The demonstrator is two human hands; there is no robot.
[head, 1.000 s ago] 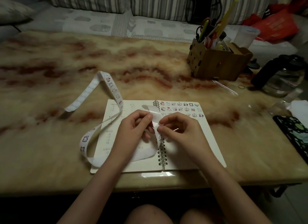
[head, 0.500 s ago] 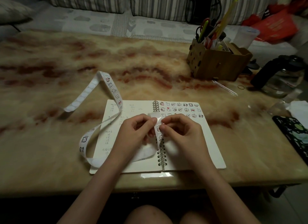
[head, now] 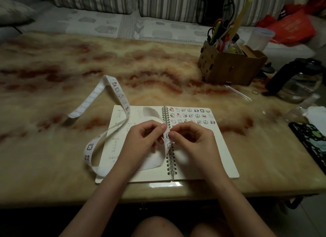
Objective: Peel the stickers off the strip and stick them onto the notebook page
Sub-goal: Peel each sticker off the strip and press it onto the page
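Observation:
An open spiral notebook [head: 224, 159] lies at the table's near edge. Its right page carries several small cartoon stickers [head: 191, 116] in rows along the top. A long white sticker strip [head: 120, 93] loops from the table's left across the left page and up to my hands. My left hand [head: 142, 139] pinches the strip above the spiral binding. Fingertip to fingertip with it, my right hand [head: 192, 141] pinches the strip's edge, at a sticker. Whether the sticker has lifted is hidden by my fingers.
A brown wooden organiser box [head: 229, 67] full of pens stands at the back right. A glass kettle [head: 298, 81] with a black handle, a clear pen [head: 238, 93], a rubber band [head: 255, 92] and a dark patterned mat [head: 312, 143] are at the right. A striped sofa lies behind.
Both hands have moved slightly up the page with the strip, and the strip's free loop over the notebook has folded lower. The fingertips stay pinched together.

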